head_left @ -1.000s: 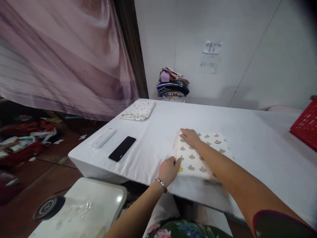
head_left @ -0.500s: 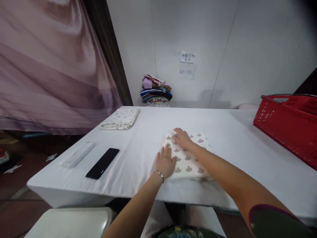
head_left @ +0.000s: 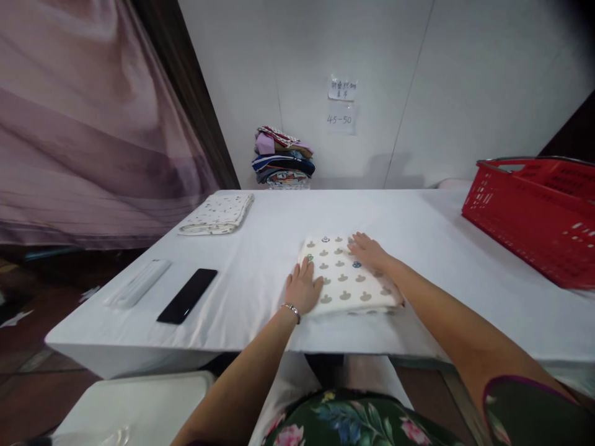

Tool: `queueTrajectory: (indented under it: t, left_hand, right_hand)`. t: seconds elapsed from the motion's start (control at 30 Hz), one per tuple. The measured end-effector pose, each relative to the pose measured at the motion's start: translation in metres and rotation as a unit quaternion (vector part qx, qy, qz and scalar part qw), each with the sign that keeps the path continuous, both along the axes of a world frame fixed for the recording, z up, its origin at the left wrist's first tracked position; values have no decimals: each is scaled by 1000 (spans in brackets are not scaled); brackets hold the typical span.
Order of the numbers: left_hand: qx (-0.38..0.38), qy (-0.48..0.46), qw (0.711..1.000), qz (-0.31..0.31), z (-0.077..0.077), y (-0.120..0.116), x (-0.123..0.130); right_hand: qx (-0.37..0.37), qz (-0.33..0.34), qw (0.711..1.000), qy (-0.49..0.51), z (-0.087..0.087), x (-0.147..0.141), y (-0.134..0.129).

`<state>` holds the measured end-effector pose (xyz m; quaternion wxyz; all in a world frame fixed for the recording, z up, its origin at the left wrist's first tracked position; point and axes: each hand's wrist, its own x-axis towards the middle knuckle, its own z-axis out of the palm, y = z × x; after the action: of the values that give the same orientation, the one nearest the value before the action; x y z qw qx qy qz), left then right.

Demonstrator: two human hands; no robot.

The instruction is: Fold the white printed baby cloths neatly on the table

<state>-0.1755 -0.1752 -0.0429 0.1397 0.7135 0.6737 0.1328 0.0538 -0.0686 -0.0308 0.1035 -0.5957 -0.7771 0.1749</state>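
Note:
A folded cream cloth with grey mushroom-like prints [head_left: 344, 279] lies flat near the front edge of the white table. My left hand [head_left: 303, 288], with a bracelet at the wrist, rests on its left edge, fingers spread. On the cloth's upper right part lies my right hand [head_left: 370, 253], palm down and fingers extended. Neither hand grasps anything. Another folded white cloth with small dark specks [head_left: 216, 214] sits at the table's far left corner.
A black phone [head_left: 187, 296] and a slim white case [head_left: 139, 284] lie on the table [head_left: 260, 260] at the left. The red basket [head_left: 534, 217] stands at the right. Beyond the back edge is a fabric pile [head_left: 284, 158]. A white stool [head_left: 139, 402] is at lower left.
My right hand has slid to the right across the cloth, uncovering its upper left part. My left hand stays on the left edge. The whole view has shifted slightly.

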Motion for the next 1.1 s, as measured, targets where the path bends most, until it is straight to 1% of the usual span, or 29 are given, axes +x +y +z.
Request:
queueTrajectory:
  t: [0.07,0.1,0.17,0.27,0.33,0.4,0.47,0.53,0.57,0.63,0.77,0.83,0.87,0.93,1.0,1.03,1.1]
  left_hand:
    - [-7,0,1000,0,2,1,0]
    - [-9,1,1000,0,2,1,0]
    - [-9,5,1000,0,3,2,1]
    - [-10,12,1000,4,3,3,2]
    - [-12,11,1000,3,3,4,3]
    - [-15,3,1000,0,3,5,2]
    - [-21,-11,1000,0,3,6,1]
    - [-30,-29,999,3,4,7,0]
    - [-32,-39,999,5,5,8,-1]
    - [-29,-60,998,17,6,9,-2]
    - [-23,-86,993,77,9,12,-3]
    - [-29,-85,992,85,9,13,-4]
    - [-30,-84,993,81,9,13,-4]
    - [-27,-79,994,68,8,15,-5]
    - [-28,-71,995,65,7,16,-5]
    - [-30,-66,995,68,6,16,-4]
    - [-34,-56,995,73,5,17,-4]
  right_hand:
    - [29,-2,999,24,6,11,-16]
    - [49,1,998,27,5,16,-25]
    - [65,1,998,24,-2,27,-46]
    - [20,-12,998,50,-17,36,-66]
    - [-12,-36,993,114,-21,41,-72]
    - [-16,-90,975,202,-20,46,-77]
    - [-8,-167,941,294,-17,53,-83]
    - [-23,-224,903,365,-17,60,-92]
    - [-42,-238,890,387,-17,62,-98]
    - [-87,-247,874,410,-17,65,-109]
    - [-148,-256,861,415,-13,66,-130]
    - [-154,-234,866,414,-10,68,-140]
    - [-145,-210,876,408,-10,69,-145]
    - [-107,-153,909,372,-13,71,-156]
    - [-42,-108,946,304,-21,70,-164]
    - [-2,-99,958,267,-26,68,-166]
    - [82,-107,968,210,-37,60,-167]
